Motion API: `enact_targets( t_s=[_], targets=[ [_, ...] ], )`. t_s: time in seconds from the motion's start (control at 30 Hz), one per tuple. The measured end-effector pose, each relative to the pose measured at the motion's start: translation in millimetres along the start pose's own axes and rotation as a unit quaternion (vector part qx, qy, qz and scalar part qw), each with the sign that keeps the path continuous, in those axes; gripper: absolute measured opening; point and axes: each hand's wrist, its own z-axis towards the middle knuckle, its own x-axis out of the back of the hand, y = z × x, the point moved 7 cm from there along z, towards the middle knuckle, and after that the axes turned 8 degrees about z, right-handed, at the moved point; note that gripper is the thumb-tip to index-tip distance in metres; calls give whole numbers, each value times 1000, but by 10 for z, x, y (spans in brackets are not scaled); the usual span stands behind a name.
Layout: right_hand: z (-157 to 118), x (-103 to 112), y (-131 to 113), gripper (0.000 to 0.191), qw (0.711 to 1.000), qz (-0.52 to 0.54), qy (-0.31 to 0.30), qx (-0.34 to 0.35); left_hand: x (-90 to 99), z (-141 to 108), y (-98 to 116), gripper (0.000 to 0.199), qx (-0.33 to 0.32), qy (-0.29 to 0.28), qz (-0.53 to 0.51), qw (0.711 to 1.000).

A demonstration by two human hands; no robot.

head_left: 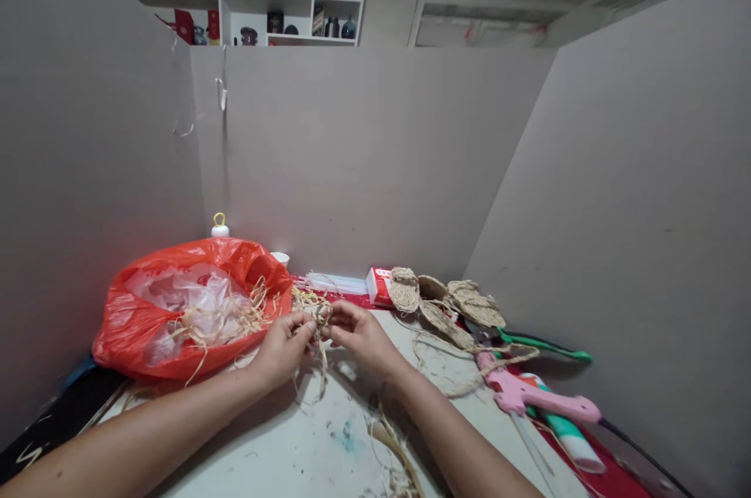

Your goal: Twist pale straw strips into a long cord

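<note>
Between my two hands, above the white tabletop (264, 443), is a small tangle of straw strands (321, 318) with loose ends hanging down. My left hand (290, 342) pinches it from the left, fingertips pressed together. From the other side my right hand (355, 334) grips it with thumb and fingers. The exact shape of the piece is too small to make out. Close by on the left lies an open red plastic bag (134, 326) with clear plastic and loose straw in it. More straw pieces (399, 459) lie near my right forearm.
Woven straw slippers (404, 291) and a red-and-white box (379, 287) sit at the back. To the right are a pink glue gun (540, 396), green-handled pliers (551, 345), a braided straw cord (469, 385) and a green-and-white tube (569, 435). Grey partitions (364, 162) enclose the table.
</note>
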Motion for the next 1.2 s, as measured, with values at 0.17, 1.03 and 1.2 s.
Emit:
enact_targets(
  t_s=[0.17,1.03,1.2],
  targets=[
    [-4,-29,-85,16,997,-46,-55,24,17,26,-113,33,43,6,-8,999],
    [-11,778,-352,17,914,-377,77,128,224,185,328,16,126,-43,-186,973],
    [-78,959,-495,19,880,-441,93,148,145,179,266,13,154,-72,-221,960]
  ],
)
